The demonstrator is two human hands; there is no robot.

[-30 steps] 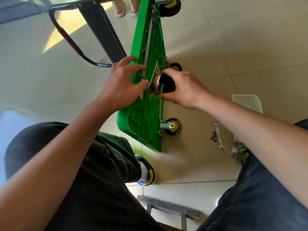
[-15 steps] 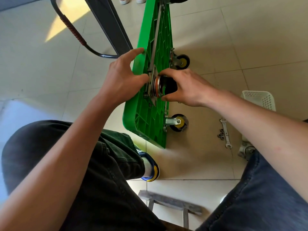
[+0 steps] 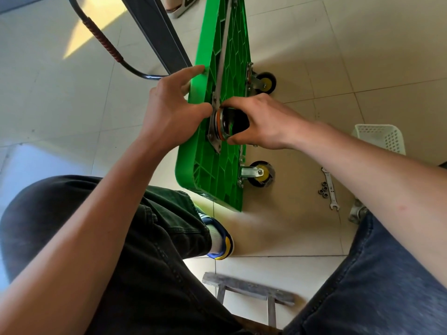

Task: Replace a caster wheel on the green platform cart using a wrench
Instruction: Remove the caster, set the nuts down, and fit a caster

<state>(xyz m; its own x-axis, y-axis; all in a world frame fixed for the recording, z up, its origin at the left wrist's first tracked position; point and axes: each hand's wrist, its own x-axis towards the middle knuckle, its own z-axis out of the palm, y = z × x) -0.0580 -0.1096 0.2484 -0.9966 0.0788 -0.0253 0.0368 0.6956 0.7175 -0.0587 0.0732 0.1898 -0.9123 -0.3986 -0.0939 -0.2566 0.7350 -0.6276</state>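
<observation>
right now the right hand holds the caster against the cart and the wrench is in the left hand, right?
Not quite. The head view shows the wrench lying on the floor beside some nuts. The left hand rests on the cart edge. The right hand does hold the caster against the cart.

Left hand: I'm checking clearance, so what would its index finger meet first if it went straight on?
The left hand has its index fingertip at the green cart rim; it would likely meet that rim first, though depth is unclear.

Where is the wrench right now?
The wrench lies on the floor tiles at the right, beside a cluster of nuts, below the white basket; neither hand touches it.
</observation>
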